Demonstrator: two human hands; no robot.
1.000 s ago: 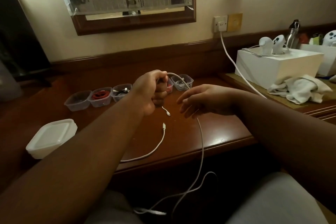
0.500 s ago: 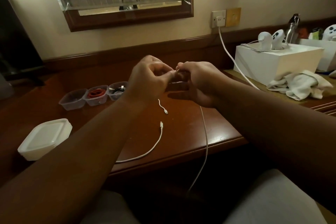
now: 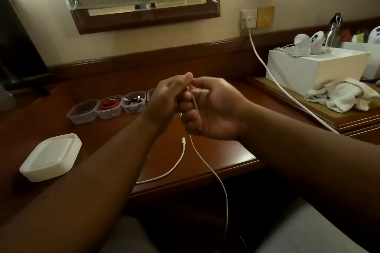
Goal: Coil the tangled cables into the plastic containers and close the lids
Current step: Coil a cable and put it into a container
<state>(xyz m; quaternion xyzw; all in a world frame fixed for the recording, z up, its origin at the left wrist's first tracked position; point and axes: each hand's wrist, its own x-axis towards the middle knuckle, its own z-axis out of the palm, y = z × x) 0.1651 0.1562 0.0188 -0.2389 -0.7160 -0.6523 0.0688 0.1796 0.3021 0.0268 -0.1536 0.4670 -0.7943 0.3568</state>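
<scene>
Above the front half of the polished dark-wood desk point(image 3: 115, 135), both hands meet around a thin white charging cable point(image 3: 207, 167). The right hand point(image 3: 213, 109) has its fingers curled round the cable, which runs down across them. The left hand point(image 3: 166, 100) is pressed against it, thumb up and fingers bent; it seems to pinch the cable's upper end, though the contact is hidden behind its own fingers.

From that grip the cable's free length runs downward and toward the person, passing over the desk's front edge and hanging below it. The slack lies under and nearer than the hands, so winding it likely means drawing it upward. The right hand is nearer to that hanging length.

A second white cable point(image 3: 174, 167) lies flat on the desk just left of the hanging one, its plug pointing away from the person.

Farther back on the desk, left of the hands, a row of small clear plastic containers point(image 3: 109, 109) stands open. Near the desk's left front sits a stack of white plastic lids point(image 3: 50, 157).
</scene>
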